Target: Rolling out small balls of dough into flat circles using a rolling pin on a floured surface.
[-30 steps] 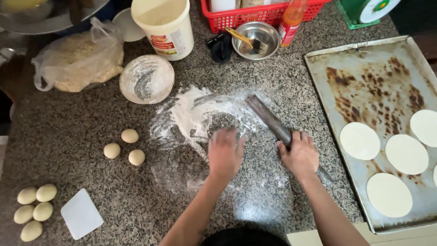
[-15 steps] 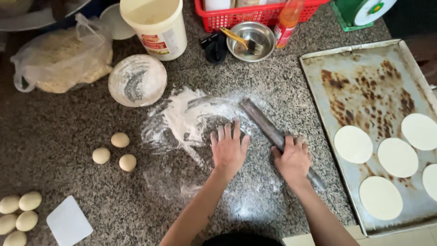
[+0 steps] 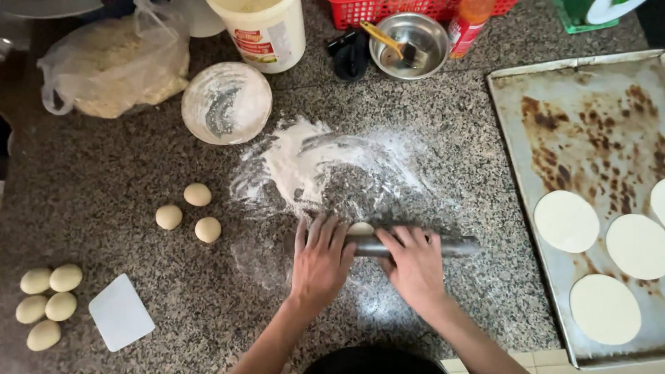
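Note:
A grey metal rolling pin (image 3: 454, 246) lies crosswise on the floured granite counter (image 3: 104, 201). My left hand (image 3: 320, 260) and my right hand (image 3: 414, 264) rest flat on top of it, fingers spread forward. A pale piece of dough (image 3: 361, 228) peeks out just beyond the pin between my hands. Loose flour (image 3: 298, 163) is spread on the counter past it.
Three dough balls (image 3: 187, 213) sit to the left, several more (image 3: 47, 299) near a white scraper (image 3: 120, 312). A floured bowl (image 3: 226, 102), plastic bag (image 3: 114, 62), white tub (image 3: 262, 29) and steel bowl (image 3: 407, 44) stand behind. A baking tray (image 3: 554, 118) at right holds rolled discs (image 3: 566, 220).
The rolling pin has swung from a diagonal lie to crosswise. Both my hands have moved onto it, over the piece of dough.

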